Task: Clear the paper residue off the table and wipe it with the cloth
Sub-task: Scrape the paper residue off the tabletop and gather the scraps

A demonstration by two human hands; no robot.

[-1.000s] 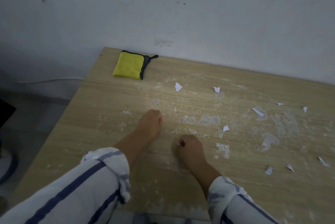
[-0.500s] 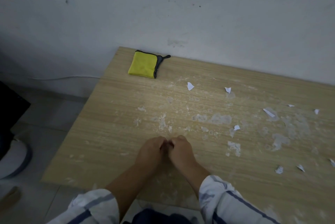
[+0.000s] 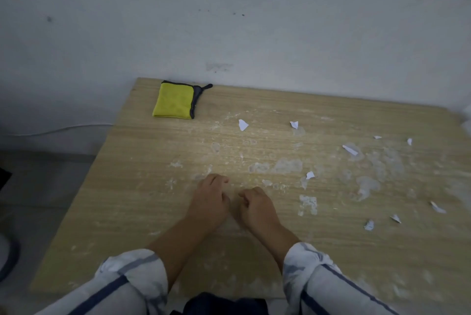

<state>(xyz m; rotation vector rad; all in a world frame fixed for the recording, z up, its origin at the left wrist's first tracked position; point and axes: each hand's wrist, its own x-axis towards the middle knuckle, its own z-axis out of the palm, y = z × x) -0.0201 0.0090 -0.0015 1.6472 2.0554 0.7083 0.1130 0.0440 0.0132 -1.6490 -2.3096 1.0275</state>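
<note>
Table [image 3: 153,212]: light beige wood, fine horizontal grain throughout. Cloth [image 3: 174,103], far left: bright yellow face, dark grey edging along its right side. Paper scraps [image 3: 243,125], centre to right: white. Residue patches [image 3: 288,165]: pale, chalky off-white, mottled. Wall [image 3: 254,21]: grey-white with scattered dark specks. Sleeves [image 3: 127,281], near: white with dark blue stripes. Floor [image 3: 38,187], left: grey.

Scuffed pale wall [image 3: 254,21], grey floor [image 3: 43,187].
</note>
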